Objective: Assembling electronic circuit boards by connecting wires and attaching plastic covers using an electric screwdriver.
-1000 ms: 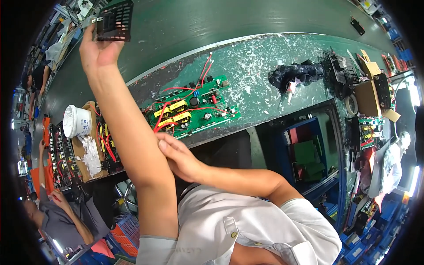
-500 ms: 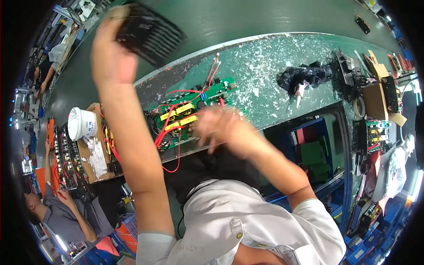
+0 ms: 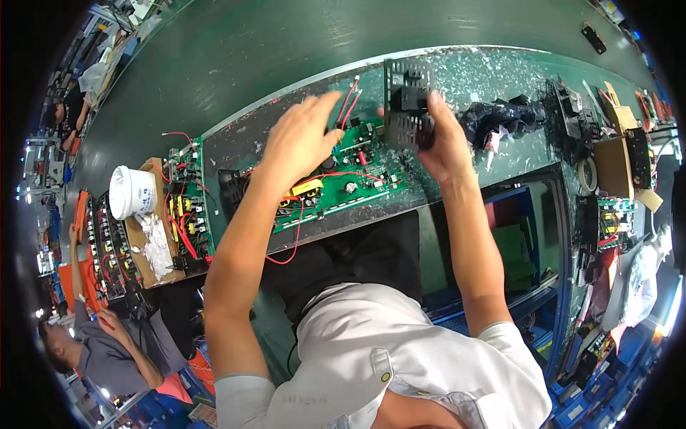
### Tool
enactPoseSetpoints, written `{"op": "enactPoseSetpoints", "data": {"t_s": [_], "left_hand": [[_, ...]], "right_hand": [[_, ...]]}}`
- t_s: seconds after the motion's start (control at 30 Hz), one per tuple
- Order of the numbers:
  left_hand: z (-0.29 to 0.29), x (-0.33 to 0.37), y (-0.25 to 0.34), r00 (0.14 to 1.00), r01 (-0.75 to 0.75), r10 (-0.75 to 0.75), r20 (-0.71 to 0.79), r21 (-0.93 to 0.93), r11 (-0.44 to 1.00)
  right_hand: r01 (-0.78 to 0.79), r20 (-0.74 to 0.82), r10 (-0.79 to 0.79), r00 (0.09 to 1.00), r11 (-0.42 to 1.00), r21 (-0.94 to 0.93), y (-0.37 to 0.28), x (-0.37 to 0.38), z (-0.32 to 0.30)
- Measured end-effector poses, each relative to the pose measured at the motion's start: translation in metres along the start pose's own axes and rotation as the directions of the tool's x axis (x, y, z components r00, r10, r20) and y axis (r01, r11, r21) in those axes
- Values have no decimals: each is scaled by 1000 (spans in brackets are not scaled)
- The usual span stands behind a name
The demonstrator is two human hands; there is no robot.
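Observation:
Above the right end of a green circuit board [image 3: 371, 189], my right hand [image 3: 446, 146] grips a black slotted panel [image 3: 409, 100] with dark block-like parts on its face. The thumb lies on the near side, and a fingertip shows at the other edge. My left hand [image 3: 300, 139] hovers over the left part of that board, fingers stretched and thumb apart, holding nothing. On the board sit yellow-wrapped transformers [image 3: 307, 187], small components and red wires [image 3: 350, 107]. My left hand and forearm hide part of it.
To the left stand another wired board [image 3: 187, 207], a white tub [image 3: 132, 191] and a cardboard box [image 3: 146, 268]. A crumpled black bag [image 3: 504, 118] and black housings [image 3: 568, 118] lie to the right. A co-worker in grey [image 3: 118, 350] sits at far left.
The black panel has gone from my left hand at the upper left to my right hand at the board's right end. My left hand has come back over the board, emptied.

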State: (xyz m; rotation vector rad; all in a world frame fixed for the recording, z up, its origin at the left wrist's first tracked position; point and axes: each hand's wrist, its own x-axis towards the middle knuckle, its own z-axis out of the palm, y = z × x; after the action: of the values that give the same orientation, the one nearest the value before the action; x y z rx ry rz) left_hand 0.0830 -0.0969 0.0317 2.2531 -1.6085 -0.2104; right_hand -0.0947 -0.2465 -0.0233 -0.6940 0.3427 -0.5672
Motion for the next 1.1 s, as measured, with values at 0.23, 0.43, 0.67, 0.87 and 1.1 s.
{"op": "enactPoseSetpoints", "data": {"t_s": [0.23, 0.43, 0.67, 0.87, 1.1], "left_hand": [[6, 14, -10, 975, 191, -172, 141, -134, 972], [-46, 3, -41, 920, 277, -390, -49, -622, 732], [-70, -52, -143, 845, 533, -408, -344, 594, 603], [-22, 38, -5, 988, 110, -127, -93, -167, 980], [22, 52, 4, 990, 68, 1, 141, -485, 872]], "right_hand": [[9, -36, -7, 999, 998, 60, 9, -7, -8], [13, -70, -9, 998, 998, 56, 8, -8, -12], [-13, 2, 13, 1000, 997, 82, 14, -1, -10], [12, 71, -14, 997, 999, 37, 10, -4, -10], [51, 149, -57, 987, 998, 44, 9, -10, -9]]}}
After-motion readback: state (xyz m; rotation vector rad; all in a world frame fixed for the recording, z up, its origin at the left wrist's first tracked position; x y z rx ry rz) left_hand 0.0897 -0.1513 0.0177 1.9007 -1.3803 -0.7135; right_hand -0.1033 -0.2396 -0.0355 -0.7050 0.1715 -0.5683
